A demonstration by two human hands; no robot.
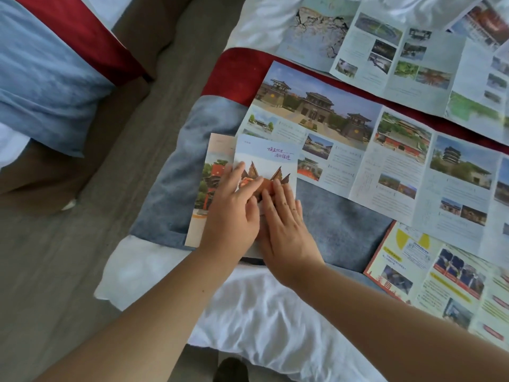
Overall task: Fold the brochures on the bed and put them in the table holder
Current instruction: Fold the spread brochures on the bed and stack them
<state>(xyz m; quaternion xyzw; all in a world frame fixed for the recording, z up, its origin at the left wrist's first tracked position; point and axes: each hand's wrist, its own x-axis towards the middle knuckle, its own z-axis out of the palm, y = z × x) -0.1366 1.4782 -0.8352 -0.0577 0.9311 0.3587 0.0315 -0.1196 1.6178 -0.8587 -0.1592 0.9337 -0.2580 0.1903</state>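
Observation:
A folded brochure (pixel 268 158) with a pale blue cover lies on the bed's grey-blue runner (pixel 341 232), on top of another folded brochure (pixel 209 188). My left hand (pixel 234 213) and my right hand (pixel 286 224) press flat on the top brochure, side by side, fingers straight. A long unfolded brochure (pixel 385 161) with temple photos spreads to the right. Another unfolded brochure (pixel 399 51) lies further back, and a yellow and red one (pixel 446 277) lies at the near right. No table holder is in view.
The bed has white sheets (pixel 261 321) and a red band (pixel 234 70) on the runner. A strip of grey-brown carpet (pixel 96 244) separates it from a second bed (pixel 46 73) at the left. A dark shoe tip (pixel 231 370) shows at the bottom edge.

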